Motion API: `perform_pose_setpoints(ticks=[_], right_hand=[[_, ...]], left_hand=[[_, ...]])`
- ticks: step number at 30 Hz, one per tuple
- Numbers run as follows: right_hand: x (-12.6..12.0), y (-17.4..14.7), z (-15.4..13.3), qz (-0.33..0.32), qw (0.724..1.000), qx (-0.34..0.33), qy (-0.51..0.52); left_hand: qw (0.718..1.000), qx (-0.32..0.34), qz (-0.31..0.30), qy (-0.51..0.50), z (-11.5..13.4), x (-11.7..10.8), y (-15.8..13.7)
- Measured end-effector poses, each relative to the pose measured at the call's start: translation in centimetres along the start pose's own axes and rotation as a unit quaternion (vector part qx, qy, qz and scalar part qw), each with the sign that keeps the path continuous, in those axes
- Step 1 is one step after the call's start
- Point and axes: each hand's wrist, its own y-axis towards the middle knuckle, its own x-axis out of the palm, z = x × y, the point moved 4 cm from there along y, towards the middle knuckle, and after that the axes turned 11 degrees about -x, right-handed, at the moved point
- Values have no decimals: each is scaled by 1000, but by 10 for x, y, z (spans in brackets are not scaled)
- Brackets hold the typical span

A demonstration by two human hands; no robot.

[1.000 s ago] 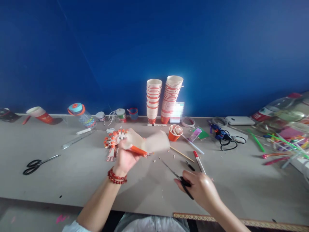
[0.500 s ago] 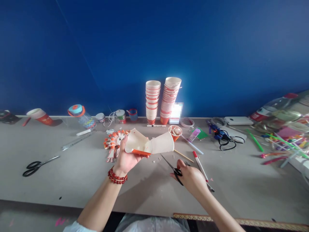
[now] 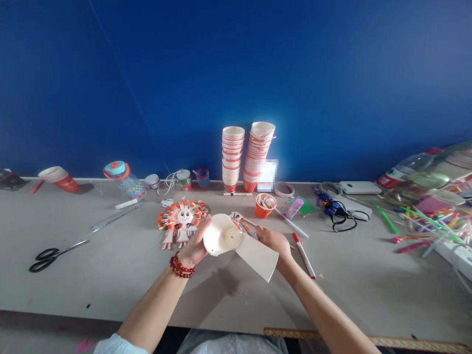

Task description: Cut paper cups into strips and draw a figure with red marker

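Observation:
A paper cup [image 3: 218, 237], white inside and cut down its side, is gripped in my left hand [image 3: 195, 245], which wears red beads at the wrist. One long panel of its wall [image 3: 258, 258] hangs folded out toward the lower right. My right hand [image 3: 273, 241] is closed on scissors [image 3: 245, 225], mostly hidden behind the cup, with the blades close to its far side. A paper-cup figure with a drawn face and orange-and-white curls [image 3: 184, 215] lies just beyond my left hand.
Two tall stacks of paper cups [image 3: 232, 162] stand by the blue wall. An orange cup of scraps [image 3: 264, 210] is behind my right hand, a red marker [image 3: 304, 256] right of it. Other scissors [image 3: 55, 254] lie at left; straws [image 3: 438, 223] and bottles crowd the right.
My left hand has turned the cup, so its loose panel now points down right. My right hand has moved up and left with the scissors, to the cup's far side.

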Motion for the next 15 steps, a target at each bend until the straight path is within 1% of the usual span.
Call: perform_pose_setpoints(ticks=[2, 4, 7, 8, 10, 12, 13, 14, 15], right_hand=[[-5, 1, 0, -3, 998, -47, 39], [-11, 0, 2, -7, 991, -102, 83], [-22, -4, 4, -11, 973, -171, 157], [-26, -6, 3, -10, 962, -194, 194], [-31, -8, -5, -5, 928, -236, 289], [-31, -9, -17, -9, 860, -273, 431], [-28, -9, -23, -16, 837, -275, 472], [-23, -7, -27, -14, 826, -263, 499], [-18, -6, -29, -6, 819, -244, 519]], left_hand=[[999, -4, -20, 26, -3, 0, 2], [999, -2, -25, 46, -4, 0, 2], [995, 33, -7, 90, 0, 0, 1], [993, 44, -7, 106, 4, 2, 1], [989, 46, -32, 134, 11, 11, -1], [986, 10, -71, 150, 17, 24, -4], [987, 0, -68, 148, 20, 28, -5], [987, -10, -72, 145, 22, 32, -6], [987, -24, -75, 137, 21, 35, -5]])
